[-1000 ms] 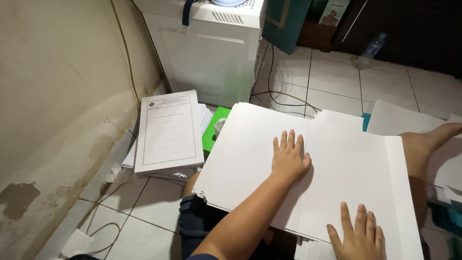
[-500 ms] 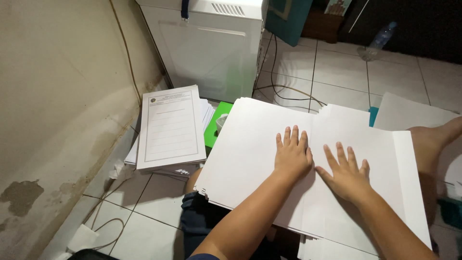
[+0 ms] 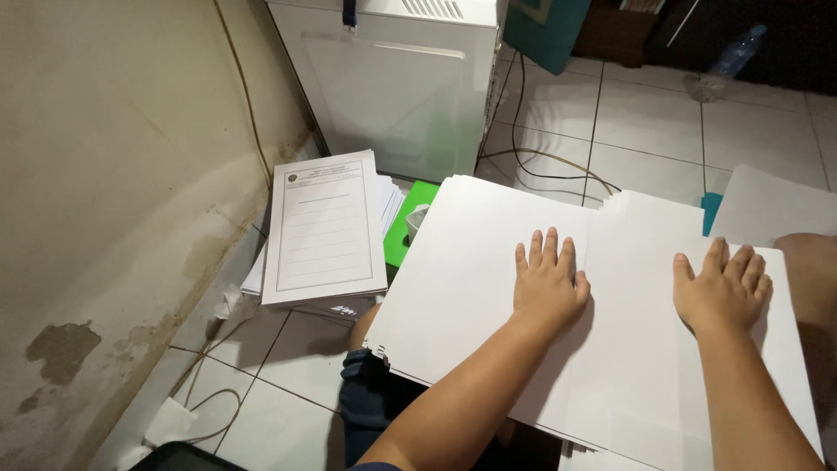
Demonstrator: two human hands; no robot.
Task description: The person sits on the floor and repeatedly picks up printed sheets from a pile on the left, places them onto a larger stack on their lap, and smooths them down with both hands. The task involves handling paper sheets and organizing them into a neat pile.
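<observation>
While a white machine [image 3: 392, 78] stands against the wall ahead with cables [image 3: 540, 161] trailing over the tiled floor [image 3: 645, 113], I see a pile of printed forms [image 3: 324, 228] to the left and a green box [image 3: 408, 228] wedged between it and the white paper stack [image 3: 471, 270] on the lap. My left hand [image 3: 547, 283] lies flat on that stack, fingers spread, gripping nothing; my right hand [image 3: 719, 292] presses flat near its right edge, equally open. A clear bottle [image 3: 728, 57] lies far back.
</observation>
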